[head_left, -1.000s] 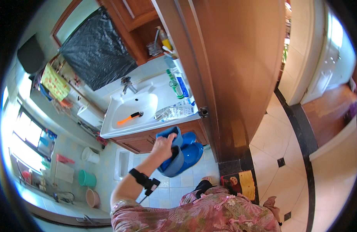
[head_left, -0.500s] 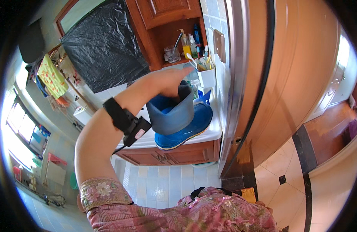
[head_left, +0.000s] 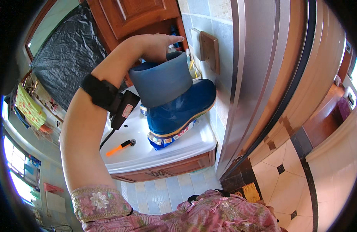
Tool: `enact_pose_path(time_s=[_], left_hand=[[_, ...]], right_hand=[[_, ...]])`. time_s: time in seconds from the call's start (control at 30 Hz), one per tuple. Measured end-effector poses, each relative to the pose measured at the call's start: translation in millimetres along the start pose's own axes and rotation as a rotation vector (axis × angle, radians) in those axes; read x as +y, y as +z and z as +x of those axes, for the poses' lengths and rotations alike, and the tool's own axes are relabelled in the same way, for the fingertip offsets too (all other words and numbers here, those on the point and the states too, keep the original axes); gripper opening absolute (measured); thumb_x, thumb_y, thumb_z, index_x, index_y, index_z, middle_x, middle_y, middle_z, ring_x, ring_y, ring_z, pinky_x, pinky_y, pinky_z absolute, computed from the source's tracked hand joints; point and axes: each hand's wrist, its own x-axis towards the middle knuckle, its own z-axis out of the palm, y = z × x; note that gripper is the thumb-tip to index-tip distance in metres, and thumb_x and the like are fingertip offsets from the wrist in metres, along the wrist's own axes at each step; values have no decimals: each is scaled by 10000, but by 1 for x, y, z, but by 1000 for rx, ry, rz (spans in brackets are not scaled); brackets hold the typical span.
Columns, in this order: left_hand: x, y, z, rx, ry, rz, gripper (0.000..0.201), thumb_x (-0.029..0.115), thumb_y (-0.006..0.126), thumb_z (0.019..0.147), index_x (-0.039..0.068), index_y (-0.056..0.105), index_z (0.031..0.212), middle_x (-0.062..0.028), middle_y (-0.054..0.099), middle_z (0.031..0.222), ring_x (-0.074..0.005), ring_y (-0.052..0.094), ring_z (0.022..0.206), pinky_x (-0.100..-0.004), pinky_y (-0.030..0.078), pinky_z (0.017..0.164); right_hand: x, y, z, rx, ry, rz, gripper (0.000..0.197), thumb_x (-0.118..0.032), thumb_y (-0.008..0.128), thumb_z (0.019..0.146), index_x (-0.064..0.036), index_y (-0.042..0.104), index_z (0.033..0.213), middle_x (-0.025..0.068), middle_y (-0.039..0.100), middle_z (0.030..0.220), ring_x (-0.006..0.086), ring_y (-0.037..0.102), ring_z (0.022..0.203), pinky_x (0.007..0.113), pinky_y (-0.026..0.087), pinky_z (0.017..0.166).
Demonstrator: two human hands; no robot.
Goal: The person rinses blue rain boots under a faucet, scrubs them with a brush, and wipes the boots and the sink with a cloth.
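Note:
My left hand [head_left: 157, 46] is at the top of a blue rubber boot [head_left: 178, 108], its fingers hooked over the grey-blue cuff and partly hidden inside. One finger stretches out to the right. The boot is upright, its toe pointing right, over the white washbasin [head_left: 201, 143]. Below the sole a blue and white packet [head_left: 159, 143] shows; whether they touch I cannot tell. A thin orange stick-like thing with a black end [head_left: 118, 148] lies in the basin by the drain. A black strap with a small box [head_left: 124, 110] is round my left forearm. My right hand is out of view.
A metal door frame [head_left: 260, 77] and tiled wall with a brown switch plate [head_left: 210, 52] stand close on the right. Wooden cabinet doors [head_left: 136, 15] are above the basin. Black plastic sheeting [head_left: 70, 58] hangs at the left, near a yellow-green cloth [head_left: 29, 106].
The boot and my left hand appear higher and closer in the picture, as the view has shifted. More of the basin, the packet and the orange thing now show.

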Motion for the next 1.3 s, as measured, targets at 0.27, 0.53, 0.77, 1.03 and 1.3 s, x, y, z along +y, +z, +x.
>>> enact_pose_path(time_s=[0.27, 0.53, 0.77, 1.03, 1.3], left_hand=[[-5, -32, -23, 34, 29, -95, 844, 52, 669, 615, 127, 197, 1310, -196, 583, 889, -251, 599, 741, -319, 475, 626], [-19, 1, 20, -87, -4, -125, 917, 76, 670, 586, 121, 127, 1324, -186, 571, 908, -259, 570, 809, -339, 429, 728], [-32, -2, 56, 27, 53, 109, 922, 138, 664, 609, 104, 82, 1324, -240, 476, 1103, -298, 504, 985, -340, 411, 802], [-19, -8, 67, -80, -109, -6, 895, 130, 639, 626, 214, 93, 1329, -224, 436, 1164, -346, 441, 1046, -414, 330, 901], [-6, 20, 54, 75, -78, -115, 608, 20, 647, 583, 91, 424, 1145, -166, 550, 1002, -288, 542, 877, -328, 443, 763]], right_hand=[[-7, 9, -6, -5, -4, 22, 300, -160, 722, 592, 60, 600, 755, 119, 609, 693, 193, 589, 610, 297, 460, 551], [-33, 13, -6, -29, -81, 19, 286, -185, 708, 614, 45, 606, 750, 111, 612, 681, 202, 589, 597, 299, 460, 540], [-28, 9, 2, 33, -83, -93, 304, -282, 627, 673, 10, 612, 757, 122, 610, 716, 237, 584, 633, 322, 458, 562], [-12, 14, -10, 66, -32, -124, 400, -394, 581, 661, -12, 613, 777, 144, 603, 773, 257, 580, 714, 344, 455, 623], [-38, -10, 7, 158, -54, -404, 500, -506, 535, 650, -34, 614, 796, 167, 596, 830, 276, 576, 795, 366, 452, 683]])
